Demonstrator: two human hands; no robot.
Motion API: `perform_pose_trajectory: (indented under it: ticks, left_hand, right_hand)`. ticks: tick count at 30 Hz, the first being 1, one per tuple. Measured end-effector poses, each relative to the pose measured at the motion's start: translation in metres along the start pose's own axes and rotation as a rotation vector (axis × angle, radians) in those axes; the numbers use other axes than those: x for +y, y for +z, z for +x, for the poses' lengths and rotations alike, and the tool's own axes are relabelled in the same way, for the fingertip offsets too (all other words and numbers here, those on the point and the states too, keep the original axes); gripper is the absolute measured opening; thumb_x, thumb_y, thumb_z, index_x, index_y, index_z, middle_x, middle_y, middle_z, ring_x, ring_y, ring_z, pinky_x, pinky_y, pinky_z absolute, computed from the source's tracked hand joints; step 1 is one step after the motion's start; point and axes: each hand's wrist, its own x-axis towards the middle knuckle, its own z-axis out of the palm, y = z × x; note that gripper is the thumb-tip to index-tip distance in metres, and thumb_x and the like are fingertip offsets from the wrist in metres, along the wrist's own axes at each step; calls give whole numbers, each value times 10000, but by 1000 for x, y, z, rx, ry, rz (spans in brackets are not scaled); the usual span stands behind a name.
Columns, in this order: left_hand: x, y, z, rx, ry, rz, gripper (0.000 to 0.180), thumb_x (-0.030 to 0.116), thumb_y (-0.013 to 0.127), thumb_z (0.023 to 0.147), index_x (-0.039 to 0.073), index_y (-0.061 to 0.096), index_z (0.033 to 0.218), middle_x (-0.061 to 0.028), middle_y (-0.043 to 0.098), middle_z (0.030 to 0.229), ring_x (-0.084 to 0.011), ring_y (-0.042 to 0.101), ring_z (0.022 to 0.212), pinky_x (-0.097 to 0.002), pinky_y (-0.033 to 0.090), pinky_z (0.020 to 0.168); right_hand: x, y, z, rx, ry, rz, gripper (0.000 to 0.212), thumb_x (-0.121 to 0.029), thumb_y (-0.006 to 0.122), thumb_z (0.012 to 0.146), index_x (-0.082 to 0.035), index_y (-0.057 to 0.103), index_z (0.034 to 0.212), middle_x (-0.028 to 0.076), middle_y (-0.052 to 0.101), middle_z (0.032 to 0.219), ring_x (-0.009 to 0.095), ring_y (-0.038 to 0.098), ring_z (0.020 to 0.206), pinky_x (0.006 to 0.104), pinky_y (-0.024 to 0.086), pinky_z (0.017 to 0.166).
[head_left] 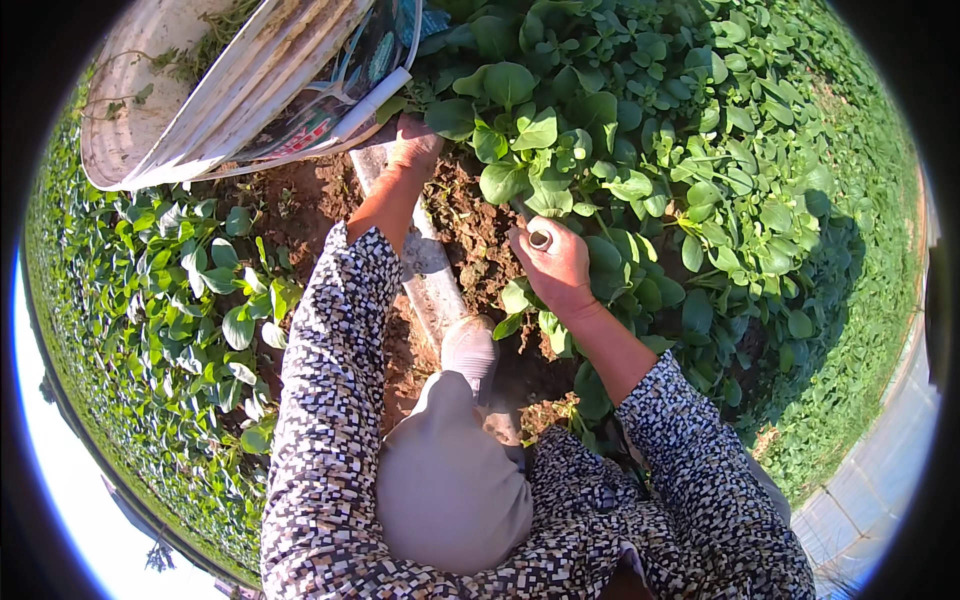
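Observation:
My right hand (555, 265) is closed round a tool's handle, whose round, hollow-looking end (540, 239) shows above the fist. The rest of that tool is hidden by the fist and the leaves. Just beyond it grow broad-leaved green plants (530, 130). Further forward and to the left, my left hand (415, 145) reaches down at the edge of these leaves, beside the white grip (372, 104) of a bucket handle. Its fingers are mostly hidden, so I cannot tell what they hold. The white bucket (225, 100) stands tilted at the upper left, with pulled greenery (195, 60) inside.
A pale narrow strip (432, 275) runs along the brown soil (480, 235) between the plant rows. My shoe (470, 350) rests by it, under my bent knee (455, 480). Leafy plants (220, 290) also grow at left. A pale translucent sheet (865, 490) borders the lower right.

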Motion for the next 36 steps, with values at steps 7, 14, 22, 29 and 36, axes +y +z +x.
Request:
perform_pose_trajectory:
  ticks: [7, 14, 22, 29, 36]
  left_hand:
    - [26, 11, 12, -182, 125, 352, 342, 207, 622, 837, -1, 574, 1104, -124, 624, 1070, -219, 597, 903, -326, 473, 764]
    - [14, 15, -28, -66, 185, 153, 388, 299, 585, 860, 18, 591, 1126, -143, 640, 1096, -260, 613, 976, -355, 481, 842]
    - [38, 47, -31, -91, 232, 978, 303, 247, 592, 786, 59, 639, 1019, -181, 669, 984, -355, 646, 902, -407, 519, 777]
    - [21, 23, -2, -416, 1008, 1248, 216, 202, 576, 829, 85, 643, 998, -158, 665, 989, -330, 632, 859, -394, 517, 745]
    - [33, 46, -20, -301, 449, 988, 260, 211, 625, 781, 96, 648, 1013, -151, 669, 986, -329, 642, 886, -400, 521, 762]
  right_hand:
    - [-11, -4, 2, -127, 241, 100, 298, -303, 606, 802, -37, 540, 684, 127, 569, 670, 316, 533, 617, 360, 444, 593]
    - [3, -9, 3, -22, -18, -27, 289, -255, 622, 810, -53, 504, 640, 148, 547, 642, 359, 551, 610, 425, 433, 557]
    - [-13, -3, -6, -54, 199, 81, 300, -289, 642, 794, -50, 519, 661, 119, 518, 614, 308, 502, 580, 372, 423, 576]
    - [-19, 9, -5, 35, 181, 87, 313, -264, 688, 827, -29, 537, 686, 49, 453, 549, 151, 398, 500, 297, 374, 506]
    - [-19, 9, 1, 16, 84, -157, 257, -300, 623, 809, -78, 594, 681, 104, 613, 712, 314, 598, 657, 398, 475, 608]
